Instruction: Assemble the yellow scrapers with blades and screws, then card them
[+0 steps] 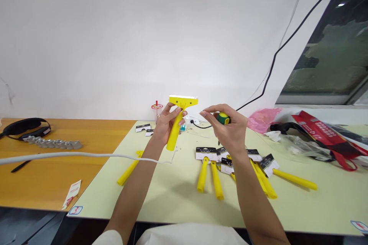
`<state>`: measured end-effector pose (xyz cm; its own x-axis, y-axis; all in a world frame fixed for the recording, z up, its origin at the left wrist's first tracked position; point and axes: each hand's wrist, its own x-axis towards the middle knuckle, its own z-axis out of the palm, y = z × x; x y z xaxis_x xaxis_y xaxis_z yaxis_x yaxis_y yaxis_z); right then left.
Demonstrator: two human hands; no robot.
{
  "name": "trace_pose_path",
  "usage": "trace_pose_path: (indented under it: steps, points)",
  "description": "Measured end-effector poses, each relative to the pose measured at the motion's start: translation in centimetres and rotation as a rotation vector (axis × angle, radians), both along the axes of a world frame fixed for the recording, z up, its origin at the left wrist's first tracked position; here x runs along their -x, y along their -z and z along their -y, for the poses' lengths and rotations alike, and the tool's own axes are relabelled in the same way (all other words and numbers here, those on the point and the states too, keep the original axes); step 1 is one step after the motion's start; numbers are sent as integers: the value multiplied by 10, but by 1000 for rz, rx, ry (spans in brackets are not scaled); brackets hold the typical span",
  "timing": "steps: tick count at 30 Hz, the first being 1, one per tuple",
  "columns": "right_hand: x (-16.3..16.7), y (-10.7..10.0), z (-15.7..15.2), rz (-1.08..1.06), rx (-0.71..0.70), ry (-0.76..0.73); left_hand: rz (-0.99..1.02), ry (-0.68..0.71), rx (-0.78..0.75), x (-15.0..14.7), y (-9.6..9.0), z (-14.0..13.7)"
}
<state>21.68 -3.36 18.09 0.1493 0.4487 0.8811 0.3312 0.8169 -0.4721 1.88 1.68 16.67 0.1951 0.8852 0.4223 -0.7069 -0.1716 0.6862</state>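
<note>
My left hand [166, 120] is closed around a yellow scraper [174, 132], held up above the table with its wide head at the top. A bright metal edge runs along that head, and two small dark holes or screws show in its face. In my right hand [230, 130], a screwdriver [223, 118] with a green and yellow handle is tucked against the palm. The thumb and forefinger of that hand are pinched beside the scraper head; whether something tiny is between them I cannot tell. Another yellow scraper [128, 172] lies on the table by my left forearm.
Several carded yellow scrapers [203, 174] lie below and around my right forearm. A white cable [86, 154] crosses the view at left. Metal pieces [53, 143] and a black headset [25, 128] lie on the orange table [94, 134]. A red bag [322, 134] is at right.
</note>
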Motion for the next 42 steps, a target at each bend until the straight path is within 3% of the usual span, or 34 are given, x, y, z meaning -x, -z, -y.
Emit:
trace_pose_path:
  steps: [5,12,22,33,42]
  points:
    - [17,0,11,74,-108,-58,-49,-10,-37,-2,-3,15]
    - [19,10,24,112,-108,-90,-129,33,-85,-5,-3,39]
    - [27,13,50,237,-38,-27,-222,59,-124,9,25,69]
    - [34,8,64,248,61,-55,-313,44,-229,20,30,76]
    - [30,5,40,314,116,-87,-281,104,-161,18,36,59]
